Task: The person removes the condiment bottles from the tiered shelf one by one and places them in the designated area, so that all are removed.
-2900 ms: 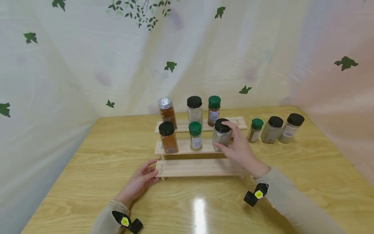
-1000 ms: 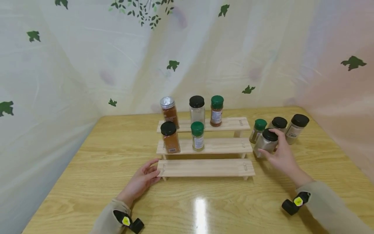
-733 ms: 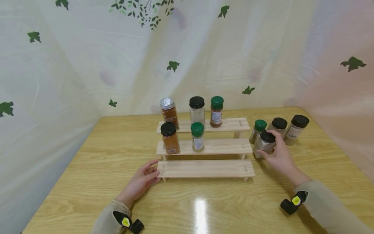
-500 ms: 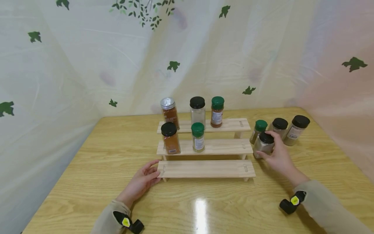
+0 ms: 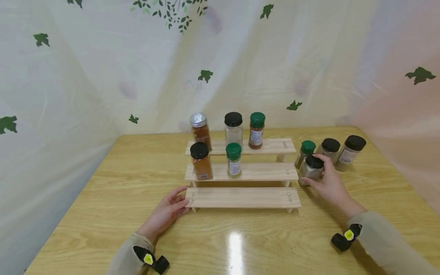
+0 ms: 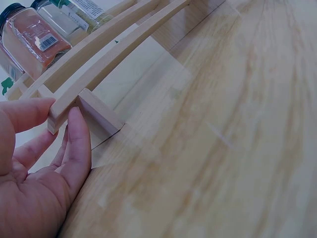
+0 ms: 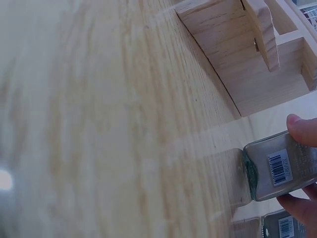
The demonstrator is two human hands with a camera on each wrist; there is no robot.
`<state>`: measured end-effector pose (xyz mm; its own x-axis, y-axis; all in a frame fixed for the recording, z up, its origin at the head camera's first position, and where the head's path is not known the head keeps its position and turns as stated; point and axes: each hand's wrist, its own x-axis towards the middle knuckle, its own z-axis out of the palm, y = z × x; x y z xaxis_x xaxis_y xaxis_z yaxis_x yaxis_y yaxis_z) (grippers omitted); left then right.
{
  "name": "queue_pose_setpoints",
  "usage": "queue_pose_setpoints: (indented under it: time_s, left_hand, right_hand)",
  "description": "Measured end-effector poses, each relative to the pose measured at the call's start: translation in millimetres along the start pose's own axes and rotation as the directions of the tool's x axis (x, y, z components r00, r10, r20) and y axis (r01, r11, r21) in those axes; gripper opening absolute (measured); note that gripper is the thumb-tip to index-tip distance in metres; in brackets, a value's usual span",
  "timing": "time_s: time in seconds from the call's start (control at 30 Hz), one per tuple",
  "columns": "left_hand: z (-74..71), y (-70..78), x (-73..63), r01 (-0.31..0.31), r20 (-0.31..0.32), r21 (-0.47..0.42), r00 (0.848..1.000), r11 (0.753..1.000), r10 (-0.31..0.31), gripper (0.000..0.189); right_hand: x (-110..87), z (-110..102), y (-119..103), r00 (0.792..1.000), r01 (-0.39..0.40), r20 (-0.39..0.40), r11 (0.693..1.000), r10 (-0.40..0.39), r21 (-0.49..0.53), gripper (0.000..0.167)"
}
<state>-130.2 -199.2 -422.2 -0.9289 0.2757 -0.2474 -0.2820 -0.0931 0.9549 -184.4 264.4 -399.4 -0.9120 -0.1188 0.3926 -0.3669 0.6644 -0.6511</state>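
In the head view my right hand (image 5: 330, 187) grips a black-lidded spice jar (image 5: 310, 172) of pale grey contents, right of the stepped wooden rack (image 5: 240, 198). The right wrist view shows the jar's (image 7: 282, 166) barcode and its base at the tabletop, thumb on one side and fingers on the other. My left hand (image 5: 166, 212) pinches the left end of the rack's lowest shelf; the left wrist view has the thumb above that board (image 6: 99, 74) and fingers below. On the middle shelf stand an orange-brown jar (image 5: 201, 164) and a green-lidded jar (image 5: 234, 164).
The top shelf bears a silver-lidded jar (image 5: 200, 131), a black-lidded jar (image 5: 233, 131) and a green-lidded red jar (image 5: 256, 131). Behind the held jar stand a green-lidded jar (image 5: 307, 148) and two black-lidded ones (image 5: 330, 146), (image 5: 348, 152). A leaf-patterned curtain (image 5: 154, 84) hangs behind the table.
The right hand has carried the black-lidded jar from the middle shelf's right end to the tabletop right of the rack. Over the last half second it barely moves. The left hand stays put.
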Motion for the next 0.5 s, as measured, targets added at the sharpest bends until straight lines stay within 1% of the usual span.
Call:
queue_pose_setpoints:
  time_s: [0.13, 0.2, 0.3, 0.4, 0.5]
  left_hand:
    - [0.8, 0.0, 0.6, 0.006, 0.003, 0.001, 1.000, 1.000, -0.006, 0.062]
    - [1.3, -0.5, 0.5, 0.007, 0.004, 0.002, 1.000, 1.000, -0.007, 0.062]
    - [2.5, 0.7, -0.3, 0.003, 0.007, -0.003, 1.000, 1.000, -0.003, 0.062]
    - [2.9, 2.3, -0.5, -0.003, -0.001, -0.003, 1.000, 1.000, 0.003, 0.061]
    - [3.0, 3.5, 0.3, 0.001, -0.012, -0.001, 1.000, 1.000, -0.001, 0.061]
  right_hand:
    - [-0.8, -4, 0, 1.000, -0.006, 0.011, 1.000, 0.005, 0.007, 0.079]
    - [-0.8, -5, 1, 1.000, 0.013, 0.000, 1.000, -0.013, -0.007, 0.076]
    - [1.4, -9, 2, 0.998, 0.062, -0.025, 0.997, -0.064, -0.045, 0.071]
    - [5.9, -13, 3, 0.990, 0.131, -0.050, 0.987, -0.135, -0.089, 0.064]
    - [10.2, -19, 0, 0.983, 0.170, -0.060, 0.980, -0.176, -0.104, 0.057]
